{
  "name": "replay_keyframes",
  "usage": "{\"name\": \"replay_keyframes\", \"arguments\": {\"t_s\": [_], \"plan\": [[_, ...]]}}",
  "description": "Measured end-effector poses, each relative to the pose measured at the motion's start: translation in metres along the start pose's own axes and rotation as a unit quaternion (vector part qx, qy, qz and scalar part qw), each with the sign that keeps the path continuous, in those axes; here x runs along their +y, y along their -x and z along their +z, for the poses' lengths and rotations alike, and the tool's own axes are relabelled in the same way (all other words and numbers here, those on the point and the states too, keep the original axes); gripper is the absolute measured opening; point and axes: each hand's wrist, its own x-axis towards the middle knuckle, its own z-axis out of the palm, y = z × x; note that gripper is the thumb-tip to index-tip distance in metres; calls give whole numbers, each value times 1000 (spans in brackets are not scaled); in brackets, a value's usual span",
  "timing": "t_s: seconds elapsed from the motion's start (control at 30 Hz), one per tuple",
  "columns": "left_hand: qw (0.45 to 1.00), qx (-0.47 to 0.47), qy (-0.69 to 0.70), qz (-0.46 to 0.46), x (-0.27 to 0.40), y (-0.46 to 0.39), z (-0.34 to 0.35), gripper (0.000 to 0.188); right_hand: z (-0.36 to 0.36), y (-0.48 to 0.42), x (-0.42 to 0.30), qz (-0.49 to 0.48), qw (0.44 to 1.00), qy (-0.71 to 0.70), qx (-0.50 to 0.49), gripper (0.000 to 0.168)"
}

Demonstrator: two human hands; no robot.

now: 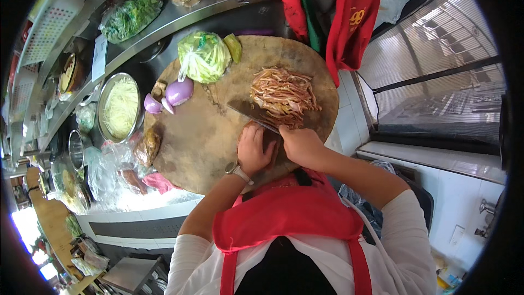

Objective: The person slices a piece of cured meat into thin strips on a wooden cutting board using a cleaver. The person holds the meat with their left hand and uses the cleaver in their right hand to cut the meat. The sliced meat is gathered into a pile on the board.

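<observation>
My right hand (303, 145) grips a cleaver (247, 109), its blade pointing left across a round wooden chopping board (192, 135). Close beside the blade, my left hand (254, 149), with a watch (232, 167) at the wrist, presses down with bent fingers on a brown piece of meat (240, 138). Most of that piece is hidden beneath the hand. Just beyond the blade lies a heap of thin brown-pink meat strips (284, 94). The cleaver's edge and the handle inside my fist cannot be seen.
Purple onion pieces (180, 91) and a bag of cut green vegetable (204, 56) sit on the board's far left. Left of it stands a steel bowl of pale shreds (120, 108), near plastic bags (104, 172). Red cloths (352, 20) hang beyond the board; a metal shelf (180, 20) crosses behind.
</observation>
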Motion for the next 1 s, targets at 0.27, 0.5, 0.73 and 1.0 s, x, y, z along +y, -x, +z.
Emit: {"name": "replay_keyframes", "arguments": {"t_s": [0.27, 0.5, 0.73, 1.0], "plan": [[999, 4, 27, 20, -1, 1, -7, 42, -32, 4, 6, 25, 1000, -9, 10, 20], [999, -24, 17, 19, -3, 4, -9, 42, -30, 20, -4, 36, 996, 26, -78, 21], [999, -40, 8, 28, -6, 2, -7, 42, -1, -1, 5, 13, 1000, 2, 21, 16], [999, -21, -30, 29, -4, 7, -9, 39, -49, 28, -14, 46, 994, 27, -92, 15]]}}
